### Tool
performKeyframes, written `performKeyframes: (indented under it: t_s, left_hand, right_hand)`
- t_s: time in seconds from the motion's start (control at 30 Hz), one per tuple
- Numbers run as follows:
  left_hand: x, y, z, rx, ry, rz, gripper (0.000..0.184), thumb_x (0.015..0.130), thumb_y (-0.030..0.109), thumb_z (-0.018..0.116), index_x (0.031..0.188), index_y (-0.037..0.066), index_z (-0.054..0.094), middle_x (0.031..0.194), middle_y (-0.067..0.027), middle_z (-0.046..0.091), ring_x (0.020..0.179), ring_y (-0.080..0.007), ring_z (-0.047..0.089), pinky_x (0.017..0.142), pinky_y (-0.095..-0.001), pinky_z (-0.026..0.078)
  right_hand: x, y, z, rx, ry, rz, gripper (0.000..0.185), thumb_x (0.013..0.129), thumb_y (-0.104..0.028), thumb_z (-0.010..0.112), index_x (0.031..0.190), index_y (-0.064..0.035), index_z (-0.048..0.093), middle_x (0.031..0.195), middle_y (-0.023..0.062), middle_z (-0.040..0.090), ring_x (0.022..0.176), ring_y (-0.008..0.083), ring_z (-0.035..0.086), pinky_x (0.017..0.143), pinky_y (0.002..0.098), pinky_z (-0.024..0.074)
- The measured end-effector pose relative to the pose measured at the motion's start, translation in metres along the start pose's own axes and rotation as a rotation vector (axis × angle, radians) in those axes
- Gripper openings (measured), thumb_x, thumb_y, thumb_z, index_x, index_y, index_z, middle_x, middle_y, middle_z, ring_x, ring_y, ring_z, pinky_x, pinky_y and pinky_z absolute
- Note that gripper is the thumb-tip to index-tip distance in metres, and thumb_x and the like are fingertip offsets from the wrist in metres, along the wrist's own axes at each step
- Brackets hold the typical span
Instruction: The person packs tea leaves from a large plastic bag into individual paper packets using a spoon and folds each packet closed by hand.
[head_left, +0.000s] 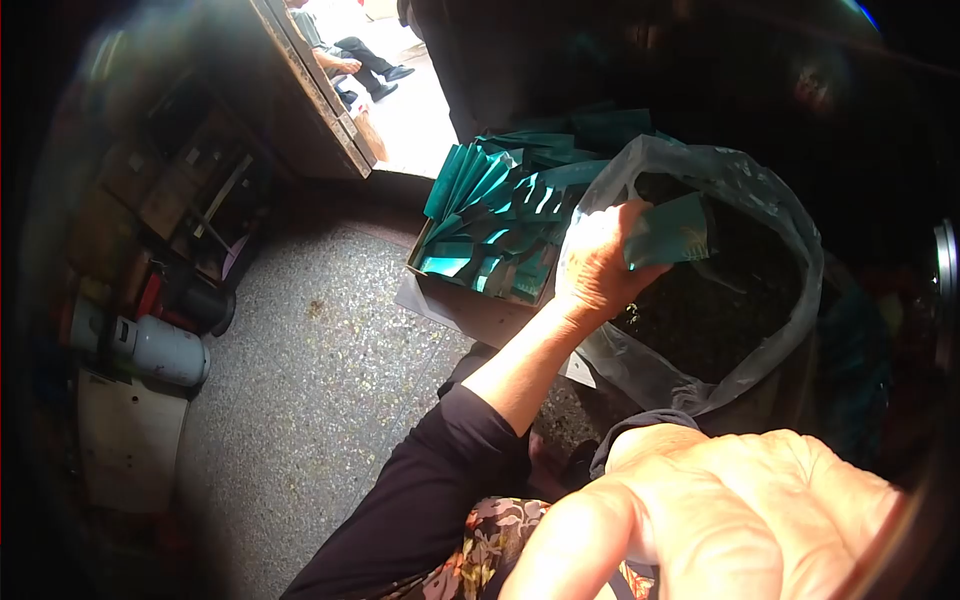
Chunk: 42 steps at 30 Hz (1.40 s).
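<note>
My left hand (pixel 597 262) is closed on a green paper packet (pixel 672 232), gripping it at its left side. The packet is over the mouth of a clear plastic bag (pixel 800 290). Dark loose material (pixel 700 330) lies inside the bag, too shaded to name. Just left of the bag, a cardboard box (pixel 470 287) holds many similar green packets (pixel 475 185). My right hand (pixel 720 510) is raised very near the camera at the lower right, its back showing. Its fingers run out of sight, so what they do is hidden.
A speckled stone floor (pixel 310 370) spreads to the left. Along the left wall are a white cylindrical container (pixel 170 350) and shelves (pixel 190 200). Beyond a wooden door edge (pixel 320 90), in bright light, another person's legs (pixel 370 65) show.
</note>
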<state>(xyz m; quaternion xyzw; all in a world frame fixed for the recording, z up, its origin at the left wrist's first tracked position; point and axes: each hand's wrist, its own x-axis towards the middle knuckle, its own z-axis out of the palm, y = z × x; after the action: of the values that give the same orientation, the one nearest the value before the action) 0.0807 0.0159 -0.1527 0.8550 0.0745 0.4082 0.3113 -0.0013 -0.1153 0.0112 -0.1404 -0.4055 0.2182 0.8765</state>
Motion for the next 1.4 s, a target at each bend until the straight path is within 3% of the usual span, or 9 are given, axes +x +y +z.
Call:
performKeyframes:
  t_s: [0.33,0.37,0.4,0.47,0.57,0.77,1.1,1.2,1.4]
  left_hand:
    - [0.003,0.004,-0.003,-0.032,0.041,0.069,0.062,0.065,0.019,0.081,0.117,0.01,0.051,0.101,-0.0135,0.062,0.097,-0.0343,0.058,0.083,-0.0425,0.045]
    - [0.001,0.009,-0.004,0.004,0.02,0.008,0.063,0.064,0.019,0.081,0.119,0.01,0.05,0.102,-0.0139,0.061,0.098,-0.0347,0.058,0.084,-0.0428,0.045]
    - [0.003,0.012,-0.009,-0.015,-0.006,-0.014,0.065,0.064,0.019,0.081,0.12,0.009,0.05,0.104,-0.0144,0.061,0.099,-0.0347,0.057,0.085,-0.043,0.045]
    - [0.006,0.004,-0.006,-0.044,0.007,-0.001,0.068,0.063,0.02,0.081,0.121,0.009,0.048,0.104,-0.0157,0.06,0.1,-0.0356,0.057,0.086,-0.0429,0.045]
    - [0.007,0.004,0.002,-0.087,0.083,0.008,0.065,0.063,0.018,0.081,0.119,0.006,0.05,0.103,-0.0165,0.059,0.097,-0.0374,0.056,0.082,-0.0429,0.046]
    - [0.005,0.01,0.005,-0.052,0.11,-0.024,0.068,0.061,0.019,0.085,0.12,0.006,0.052,0.11,-0.0141,0.06,0.104,-0.0335,0.058,0.088,-0.0393,0.047]
    - [0.004,0.011,0.001,0.08,0.124,0.159,0.074,0.06,0.008,0.081,0.126,0.008,0.047,0.112,-0.0127,0.058,0.103,-0.0309,0.056,0.087,-0.0387,0.046]
    - [0.003,0.011,0.002,0.058,0.122,0.152,0.081,0.056,0.002,0.079,0.129,0.011,0.046,0.116,-0.0124,0.056,0.106,-0.0333,0.054,0.089,-0.0383,0.047]
    - [0.0,0.019,-0.004,0.081,0.036,0.132,0.081,0.056,0.009,0.084,0.128,0.011,0.047,0.115,-0.0128,0.056,0.105,-0.0337,0.054,0.089,-0.0401,0.046]
  right_hand:
    - [0.0,-0.01,0.015,0.061,0.054,0.009,0.014,0.085,-0.022,0.066,0.094,-0.0145,0.059,0.067,0.003,0.056,0.067,0.0227,0.056,0.065,0.0382,0.0464]
    - [0.016,0.002,-0.046,0.069,-0.487,-0.04,0.047,0.086,-0.029,0.068,0.126,-0.0168,0.046,0.082,0.0016,0.061,0.083,0.0225,0.055,0.08,0.042,0.0436]
    - [0.024,0.006,-0.066,0.009,-0.595,-0.088,0.065,0.086,-0.036,0.068,0.137,-0.0135,0.037,0.09,0.0034,0.061,0.088,0.022,0.054,0.081,0.0397,0.043]
    - [0.004,-0.005,-0.083,-0.305,-0.207,-0.035,0.076,0.082,-0.044,0.07,0.136,-0.0006,0.038,0.096,0.0099,0.057,0.086,0.0212,0.053,0.076,0.0347,0.0436]
    - [-0.004,-0.014,-0.118,-0.73,0.087,-0.168,0.043,0.076,-0.013,0.06,0.114,0.0068,0.056,0.099,0.0129,0.062,0.077,0.014,0.058,0.076,0.0251,0.0475]
    - [-0.01,-0.026,-0.152,-1.128,0.405,-0.139,0.037,0.076,0.005,0.059,0.112,-0.0006,0.061,0.091,0.002,0.061,0.073,0.0055,0.052,0.067,0.0185,0.0425]
    - [-0.009,-0.002,-0.162,-1.624,0.324,-0.069,0.04,0.077,0.008,0.062,0.116,-0.0022,0.06,0.082,0.0035,0.063,0.063,0.0057,0.052,0.058,0.0192,0.0429]
    - [-0.008,0.004,-0.167,-1.275,0.488,0.005,0.033,0.078,0.006,0.06,0.111,-0.0016,0.061,0.081,0.002,0.062,0.064,0.0054,0.052,0.058,0.0194,0.0433]
    - [-0.018,0.008,-0.186,-1.472,0.393,0.013,0.023,0.08,0.004,0.059,0.102,0.0004,0.063,0.079,0.0001,0.06,0.065,0.0049,0.052,0.057,0.0203,0.0437]
